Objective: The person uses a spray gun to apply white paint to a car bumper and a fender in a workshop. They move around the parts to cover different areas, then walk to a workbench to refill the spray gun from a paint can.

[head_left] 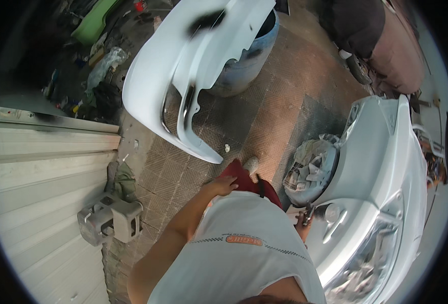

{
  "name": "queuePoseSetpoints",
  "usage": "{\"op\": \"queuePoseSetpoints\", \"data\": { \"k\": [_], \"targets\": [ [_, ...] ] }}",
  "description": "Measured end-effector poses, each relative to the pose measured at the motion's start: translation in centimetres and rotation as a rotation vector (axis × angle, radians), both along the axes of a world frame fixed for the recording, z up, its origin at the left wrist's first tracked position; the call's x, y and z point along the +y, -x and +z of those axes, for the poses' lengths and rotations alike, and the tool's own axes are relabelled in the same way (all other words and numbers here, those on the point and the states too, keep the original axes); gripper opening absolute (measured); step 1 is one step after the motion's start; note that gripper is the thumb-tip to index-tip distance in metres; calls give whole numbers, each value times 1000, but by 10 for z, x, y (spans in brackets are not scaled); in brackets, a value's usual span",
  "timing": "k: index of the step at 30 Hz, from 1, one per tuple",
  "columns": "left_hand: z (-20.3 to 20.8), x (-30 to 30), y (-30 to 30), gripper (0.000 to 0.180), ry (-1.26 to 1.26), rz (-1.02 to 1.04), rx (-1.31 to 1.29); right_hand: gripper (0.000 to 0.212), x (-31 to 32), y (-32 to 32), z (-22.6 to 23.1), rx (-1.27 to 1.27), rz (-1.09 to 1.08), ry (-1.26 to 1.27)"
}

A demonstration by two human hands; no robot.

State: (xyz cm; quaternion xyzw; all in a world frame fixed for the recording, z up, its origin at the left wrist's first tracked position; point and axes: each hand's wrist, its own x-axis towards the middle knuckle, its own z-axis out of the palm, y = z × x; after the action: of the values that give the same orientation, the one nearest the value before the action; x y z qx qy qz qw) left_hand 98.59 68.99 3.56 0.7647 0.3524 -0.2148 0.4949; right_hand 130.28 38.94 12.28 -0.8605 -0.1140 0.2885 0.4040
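My left hand (225, 186) lies against my red shorts (240, 175), its fingers stretched out and holding nothing. At my right side, my right hand (303, 226) is closed round a small dark metal tool that looks like a spray gun (309, 212); part of it is hidden. Just beside that hand is the door handle (335, 226) of a white car (368, 162). Ahead of me a white bumper (155, 66) with dark patches rests over a blue barrel (249, 66), its lower end curving toward me.
Plastic sheeting covers the car's wheel (311, 169) and its window (368, 261). To the left stand a ribbed white metal wall (41, 177) and a grey-beige plastic part (110, 218). Clutter lies at the far left. A partly covered vehicle (396, 55) is at the far right.
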Motion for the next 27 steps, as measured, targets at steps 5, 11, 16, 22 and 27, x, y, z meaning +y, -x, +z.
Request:
{"op": "queuePoseSetpoints", "data": {
  "k": [5,11,16,22,27],
  "targets": [
    [46,84,-74,59,166,350,-163,70,115,-117,40,-18,84,-17],
    [57,187,-145,60,161,266,-106,66,251,-219,50,-53,264,-47],
    [55,283,-179,66,190,329,-253,62,377,-226,60,46,160,60],
    [93,385,-216,74,333,287,-420,64,491,-234,95,-133,393,176],
    [118,439,-234,72,333,216,-490,64,560,-242,106,-120,410,175]
  ]
}}
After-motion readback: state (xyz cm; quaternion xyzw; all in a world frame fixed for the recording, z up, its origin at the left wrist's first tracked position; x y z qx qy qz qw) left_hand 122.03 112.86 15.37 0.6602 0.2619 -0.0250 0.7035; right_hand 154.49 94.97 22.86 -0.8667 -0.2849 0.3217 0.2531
